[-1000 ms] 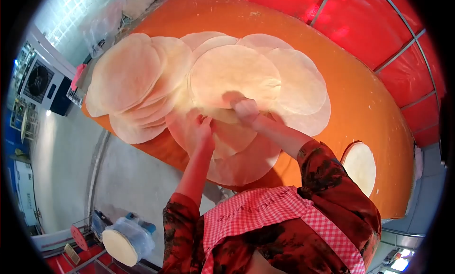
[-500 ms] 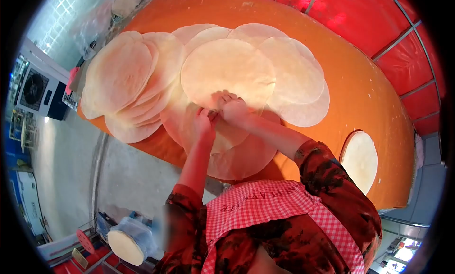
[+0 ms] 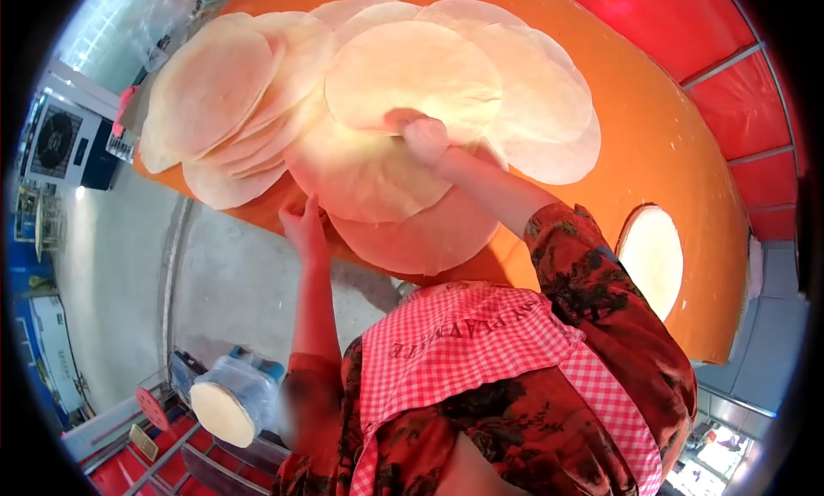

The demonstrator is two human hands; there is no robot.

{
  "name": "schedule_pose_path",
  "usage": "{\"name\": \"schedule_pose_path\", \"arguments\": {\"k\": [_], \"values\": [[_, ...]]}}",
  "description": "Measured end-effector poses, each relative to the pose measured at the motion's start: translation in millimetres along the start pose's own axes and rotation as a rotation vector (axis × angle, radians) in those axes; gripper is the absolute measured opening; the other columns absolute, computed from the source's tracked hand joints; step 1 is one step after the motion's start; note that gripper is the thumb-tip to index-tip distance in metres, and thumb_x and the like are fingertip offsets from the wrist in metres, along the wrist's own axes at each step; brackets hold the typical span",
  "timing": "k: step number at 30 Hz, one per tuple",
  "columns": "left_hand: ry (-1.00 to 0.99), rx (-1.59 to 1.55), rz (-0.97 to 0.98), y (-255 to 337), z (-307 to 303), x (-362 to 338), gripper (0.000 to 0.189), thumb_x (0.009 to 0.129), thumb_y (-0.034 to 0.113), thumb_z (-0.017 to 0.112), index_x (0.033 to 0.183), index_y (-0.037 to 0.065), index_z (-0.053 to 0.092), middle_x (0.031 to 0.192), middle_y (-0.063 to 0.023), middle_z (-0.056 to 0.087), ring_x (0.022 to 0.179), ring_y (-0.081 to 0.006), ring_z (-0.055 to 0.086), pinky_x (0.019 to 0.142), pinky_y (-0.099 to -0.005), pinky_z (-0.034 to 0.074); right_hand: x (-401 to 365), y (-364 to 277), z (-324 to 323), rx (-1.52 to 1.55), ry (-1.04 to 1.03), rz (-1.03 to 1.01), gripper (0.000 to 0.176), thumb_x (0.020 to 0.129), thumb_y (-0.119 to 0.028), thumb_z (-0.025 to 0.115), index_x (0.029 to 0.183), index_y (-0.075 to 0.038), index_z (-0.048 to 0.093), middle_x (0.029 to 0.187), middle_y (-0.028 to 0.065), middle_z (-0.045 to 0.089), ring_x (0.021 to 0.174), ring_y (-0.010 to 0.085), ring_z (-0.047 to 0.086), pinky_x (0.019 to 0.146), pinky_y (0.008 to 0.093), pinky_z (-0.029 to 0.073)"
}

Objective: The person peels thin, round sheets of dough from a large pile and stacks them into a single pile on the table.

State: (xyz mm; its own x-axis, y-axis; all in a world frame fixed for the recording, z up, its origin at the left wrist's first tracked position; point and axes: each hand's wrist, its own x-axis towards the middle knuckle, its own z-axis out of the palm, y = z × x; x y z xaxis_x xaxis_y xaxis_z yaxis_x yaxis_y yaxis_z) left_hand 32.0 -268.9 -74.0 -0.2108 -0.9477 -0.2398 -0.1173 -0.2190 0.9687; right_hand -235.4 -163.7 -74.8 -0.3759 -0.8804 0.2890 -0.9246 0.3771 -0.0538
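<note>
Thin round flatbreads lie in overlapping piles on the orange table. At the near edge of the uppermost middle flatbread (image 3: pixel 412 75), my right hand (image 3: pixel 427 142) is closed with its fingers curled against the rim, their tips mostly hidden. A second flatbread (image 3: pixel 369 174) spreads out below it, and another (image 3: pixel 421 238) reaches toward the apron. My left hand (image 3: pixel 305 226) is by the table's near edge, left of these lower rounds. Its thumb and forefinger stand apart, with nothing visible between them.
A fanned flatbread pile (image 3: pixel 210 88) is on the left, and more rounds (image 3: pixel 541 84) overlap on the right. A separate round stack (image 3: pixel 651 260) sits near the right end of the orange table (image 3: pixel 635 144). A plastic-wrapped stack (image 3: pixel 225 413) stands lower left.
My left hand has left the middle flatbread's edge and moved left and toward the table edge. My right hand stays at that flatbread's near rim. The view has tilted slightly downward.
</note>
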Motion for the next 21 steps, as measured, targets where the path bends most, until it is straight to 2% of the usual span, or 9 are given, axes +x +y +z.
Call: {"name": "schedule_pose_path", "arguments": {"k": [1,4,5,8,10,11,14,17,21], "values": [[-0.097,-0.138,-0.157,9.0,0.6,2.6,0.027,0.086,0.016,0.064,0.104,0.000,0.054,0.089,-0.0107,0.061,0.071,-0.0179,0.060,0.064,-0.0310,0.050,3.1,3.5,2.7,0.001,-0.028,-0.021,0.013,0.077,-0.015,0.056,0.079,-0.009,0.068,0.079,0.0111,0.069,0.071,0.0268,0.068,0.061,0.0403,0.054],[-0.216,0.226,-0.029,19.0,6.9,33.8,0.017,0.085,0.014,0.062,0.082,-0.002,0.057,0.069,-0.0067,0.059,0.059,-0.0160,0.055,0.052,-0.0328,0.045,6.6,15.8,2.4,0.011,-0.127,-0.052,0.014,0.079,-0.015,0.055,0.081,-0.009,0.068,0.078,0.0140,0.068,0.072,0.0306,0.067,0.061,0.0431,0.053],[-0.152,0.267,0.216,8.1,11.7,46.5,0.022,0.087,0.016,0.060,0.072,0.000,0.059,0.062,-0.0003,0.056,0.054,-0.0099,0.050,0.045,-0.0275,0.037,7.8,15.2,-15.5,0.026,-0.171,-0.049,0.014,0.079,-0.013,0.054,0.083,-0.008,0.067,0.076,0.0155,0.066,0.073,0.0329,0.066,0.062,0.0448,0.052],[-0.204,0.284,0.344,8.7,-0.1,25.5,0.020,0.087,0.014,0.059,0.072,0.000,0.059,0.062,0.0008,0.056,0.054,-0.0098,0.049,0.044,-0.0278,0.035,-22.7,2.9,-63.1,0.162,-0.104,-0.063,0.017,0.076,-0.010,0.056,0.089,-0.008,0.067,0.075,0.0186,0.064,0.071,0.0384,0.063,0.063,0.0486,0.050],[-0.240,0.227,0.288,-7.3,-11.1,-12.2,0.016,0.087,0.014,0.059,0.078,0.002,0.061,0.066,0.0012,0.057,0.055,-0.0094,0.049,0.045,-0.0273,0.036,-72.9,-9.8,-79.9,0.207,-0.143,-0.053,0.020,0.073,-0.008,0.057,0.091,-0.008,0.067,0.076,0.0183,0.064,0.071,0.0389,0.062,0.063,0.0488,0.050],[-0.313,0.109,0.078,0.2,-16.8,-47.1,0.013,0.087,0.014,0.059,0.081,0.003,0.061,0.068,0.0009,0.057,0.055,-0.0094,0.049,0.046,-0.0271,0.037,-97.1,-16.7,-91.5,0.109,-0.303,-0.072,0.022,0.072,-0.007,0.057,0.092,-0.008,0.067,0.077,0.0176,0.065,0.072,0.0387,0.062,0.063,0.0487,0.050],[-0.471,-0.100,-0.393,-1.3,-22.0,-133.1,0.012,0.088,0.015,0.059,0.091,0.004,0.062,0.073,-0.0021,0.061,0.055,-0.0109,0.053,0.050,-0.0261,0.042,-137.0,-26.8,-105.2,0.231,-0.409,0.003,0.024,0.071,-0.004,0.056,0.092,-0.006,0.067,0.080,0.0172,0.065,0.076,0.0378,0.063,0.065,0.0468,0.050],[-0.501,-0.137,-0.544,-4.8,-23.9,-154.0,0.014,0.088,0.016,0.059,0.093,0.003,0.062,0.076,-0.0063,0.065,0.057,-0.0142,0.058,0.052,-0.0261,0.046,-131.0,-32.1,-123.8,0.134,-0.411,0.032,0.020,0.074,-0.006,0.052,0.090,-0.008,0.065,0.080,0.0156,0.065,0.078,0.0339,0.065,0.068,0.0452,0.052],[-0.605,-0.165,-0.501,-5.6,-32.6,-149.1,0.019,0.090,0.011,0.056,0.103,-0.003,0.058,0.086,-0.0118,0.067,0.068,-0.0187,0.066,0.058,-0.0273,0.053,-136.6,-90.8,-129.3,0.259,-0.182,-0.093,0.012,0.075,-0.007,0.053,0.085,-0.005,0.059,0.083,0.0154,0.063,0.079,0.0346,0.062,0.067,0.0428,0.051]]}}
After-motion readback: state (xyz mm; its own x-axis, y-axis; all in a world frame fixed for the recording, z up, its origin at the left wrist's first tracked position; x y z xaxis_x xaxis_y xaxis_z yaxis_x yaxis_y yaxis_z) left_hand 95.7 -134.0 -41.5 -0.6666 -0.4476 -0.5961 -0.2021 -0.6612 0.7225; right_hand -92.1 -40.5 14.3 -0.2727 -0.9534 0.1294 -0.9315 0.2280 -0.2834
